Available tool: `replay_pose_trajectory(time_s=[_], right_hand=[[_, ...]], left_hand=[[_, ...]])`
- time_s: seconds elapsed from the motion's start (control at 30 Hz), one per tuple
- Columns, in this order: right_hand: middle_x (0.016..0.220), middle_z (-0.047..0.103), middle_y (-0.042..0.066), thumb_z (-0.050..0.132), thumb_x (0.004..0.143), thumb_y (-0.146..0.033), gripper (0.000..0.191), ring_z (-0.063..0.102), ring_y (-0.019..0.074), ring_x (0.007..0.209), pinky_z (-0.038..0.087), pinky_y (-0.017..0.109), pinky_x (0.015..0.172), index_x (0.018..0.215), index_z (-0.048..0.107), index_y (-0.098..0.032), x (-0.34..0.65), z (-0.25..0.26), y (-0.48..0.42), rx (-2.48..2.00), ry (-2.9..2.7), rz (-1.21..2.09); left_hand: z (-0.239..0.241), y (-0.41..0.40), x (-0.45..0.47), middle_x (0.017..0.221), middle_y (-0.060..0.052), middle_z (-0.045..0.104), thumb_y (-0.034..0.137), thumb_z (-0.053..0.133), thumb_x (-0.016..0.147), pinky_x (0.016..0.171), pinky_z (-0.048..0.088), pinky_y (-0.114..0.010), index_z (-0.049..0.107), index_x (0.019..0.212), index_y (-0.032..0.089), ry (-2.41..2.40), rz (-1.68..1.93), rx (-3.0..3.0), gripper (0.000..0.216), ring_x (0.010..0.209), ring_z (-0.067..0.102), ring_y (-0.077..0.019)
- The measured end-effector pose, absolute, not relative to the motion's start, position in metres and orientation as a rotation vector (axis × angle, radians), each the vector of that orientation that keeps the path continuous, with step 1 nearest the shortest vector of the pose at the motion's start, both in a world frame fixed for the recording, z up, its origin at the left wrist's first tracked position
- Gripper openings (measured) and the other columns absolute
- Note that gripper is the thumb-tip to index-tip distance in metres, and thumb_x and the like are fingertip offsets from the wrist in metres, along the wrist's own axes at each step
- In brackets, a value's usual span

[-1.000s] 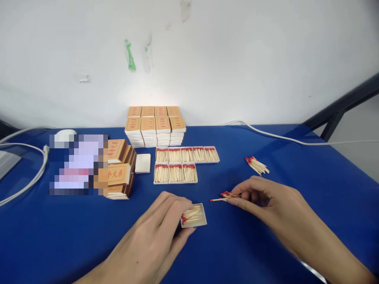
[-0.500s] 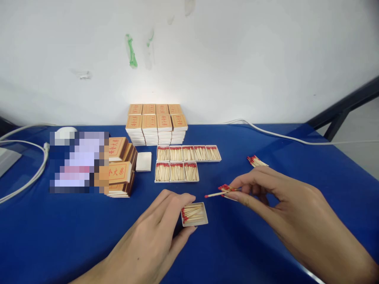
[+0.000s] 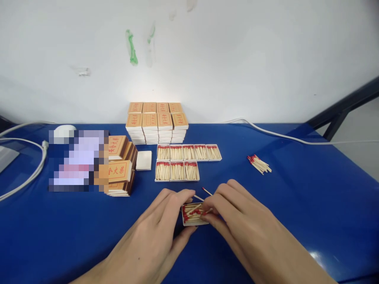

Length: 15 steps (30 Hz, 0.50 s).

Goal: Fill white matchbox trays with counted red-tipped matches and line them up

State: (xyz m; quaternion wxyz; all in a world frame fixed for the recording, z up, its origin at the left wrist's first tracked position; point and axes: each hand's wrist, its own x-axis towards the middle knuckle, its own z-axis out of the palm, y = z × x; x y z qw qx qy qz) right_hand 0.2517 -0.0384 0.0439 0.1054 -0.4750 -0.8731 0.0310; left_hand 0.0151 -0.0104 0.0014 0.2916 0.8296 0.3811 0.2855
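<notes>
My left hand (image 3: 156,228) grips a small white matchbox tray (image 3: 192,225) between thumb and fingers, on the blue table. Red-headed matches (image 3: 189,211) lie inside it at mixed angles. At the tray's right end, my right hand (image 3: 239,217) is closed, with match heads showing at its fingertips. Its fingers cover that end of the tray. A single match (image 3: 206,191) sticks out just beyond these fingers; whether it is held or lies on the table, I cannot tell.
Behind the hands stand two rows of filled matchbox trays (image 3: 177,180). Stacked matchboxes (image 3: 156,122) are by the wall; more matchboxes (image 3: 120,169) lie left, beside a white square piece (image 3: 143,160). A loose match pile (image 3: 259,163) is at right. White cables (image 3: 278,136) cross the table.
My right hand has moved left with its matches, from beside the tray to over its right end. More matches now show in the tray. My left hand has stayed put.
</notes>
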Motion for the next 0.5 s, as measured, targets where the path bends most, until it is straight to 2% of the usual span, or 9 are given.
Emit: replay_pose_trajectory(time_s=[0.1,0.2,0.27,0.37,0.5], right_hand=[[0.107,0.081,0.014,0.062,0.076,0.005,0.046,0.07,0.0336,0.095,0.061,0.061,0.11,0.114,0.08,-0.015,0.245,0.044,-0.037,-1.334,-2.673,0.007],[0.104,0.079,0.012,0.065,0.088,0.001,0.034,0.068,0.0311,0.094,0.063,0.055,0.103,0.112,0.08,-0.017,0.241,0.043,-0.036,-1.322,-2.659,0.028],[0.104,0.079,0.01,0.064,0.094,-0.001,0.027,0.067,0.0285,0.094,0.063,0.05,0.098,0.104,0.079,-0.02,0.24,0.042,-0.035,-1.335,-2.61,0.091],[0.104,0.078,0.007,0.062,0.104,-0.003,0.027,0.067,0.0249,0.095,0.062,0.041,0.089,0.095,0.077,-0.024,0.245,0.041,-0.032,-1.355,-2.536,0.197],[0.102,0.073,0.005,0.062,0.113,-0.012,0.024,0.065,0.0221,0.095,0.059,0.035,0.078,0.101,0.079,-0.025,0.253,0.039,-0.032,-1.457,-2.372,0.387]], left_hand=[[0.001,-0.011,0.014,0.136,-0.004,0.073,0.021,0.068,0.113,0.102,0.07,-0.037,0.047,0.162,0.036,1.006,0.753,2.194,0.055,0.12,0.08,-0.0211],[0.0,-0.01,0.014,0.131,-0.003,0.074,0.02,0.067,0.113,0.099,0.071,-0.036,0.047,0.161,0.036,0.998,0.743,2.184,0.055,0.115,0.081,-0.021],[0.0,-0.009,0.015,0.13,-0.003,0.074,0.02,0.067,0.113,0.097,0.071,-0.036,0.047,0.161,0.036,1.001,0.745,2.184,0.055,0.112,0.081,-0.0211],[0.0,-0.009,0.015,0.13,-0.004,0.074,0.02,0.067,0.113,0.097,0.071,-0.035,0.047,0.161,0.035,0.997,0.765,2.2,0.054,0.112,0.081,-0.0207],[0.0,-0.011,0.014,0.131,-0.004,0.074,0.021,0.067,0.114,0.097,0.07,-0.034,0.047,0.161,0.034,1.003,0.768,2.22,0.053,0.113,0.08,-0.0206]])
